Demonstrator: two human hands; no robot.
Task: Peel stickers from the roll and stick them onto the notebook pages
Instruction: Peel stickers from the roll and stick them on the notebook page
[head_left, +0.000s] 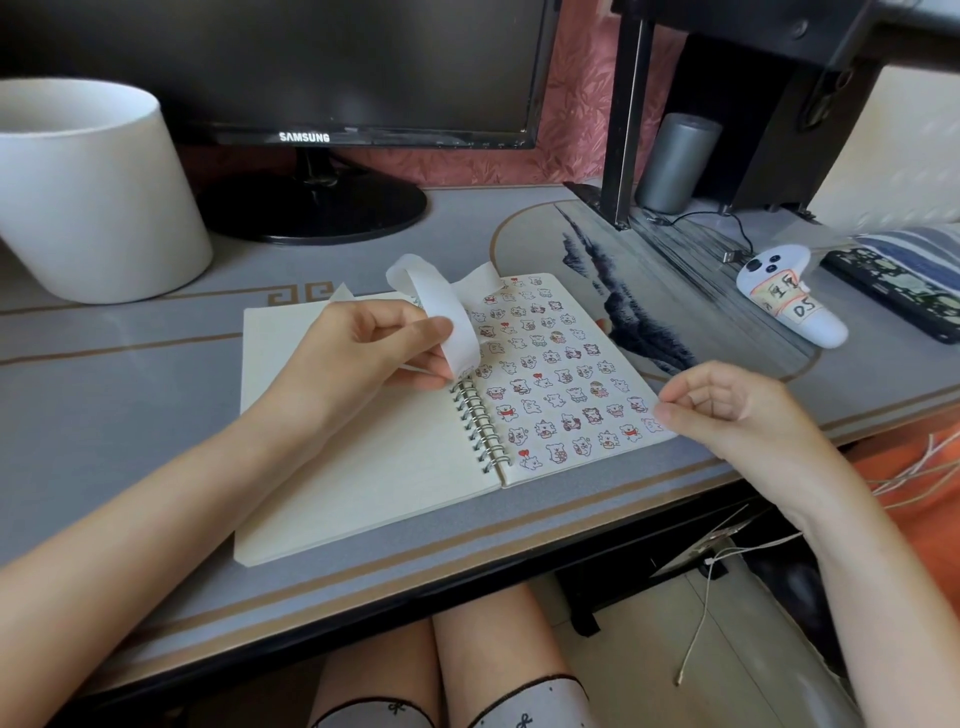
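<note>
Nearest to us, bare knees (467, 654) show under the front edge of the grey desk (130, 395). On the desk lies the spiral notebook (363, 467), open flat, its wire binding (475, 421) running down the middle. We see a blank cream left page, and a right page (561, 374) filled with close rows of small cartoon animal stickers, some with red hearts or scarves. The right hand (737, 410) sits at that page's lower right corner, fingers curled, thumb and forefinger tips together at the paper edge; we cannot tell whether a sticker is between them. The left hand (374, 353) rests over the upper middle of the notebook and pinches the sticker strip (452, 322), a white paper band that loops up and back past the top edge of the pages. Farther right lies a white controller (789, 296) with handwritten labels; behind stand a white tub (88, 192) and a black monitor (311, 78)
</note>
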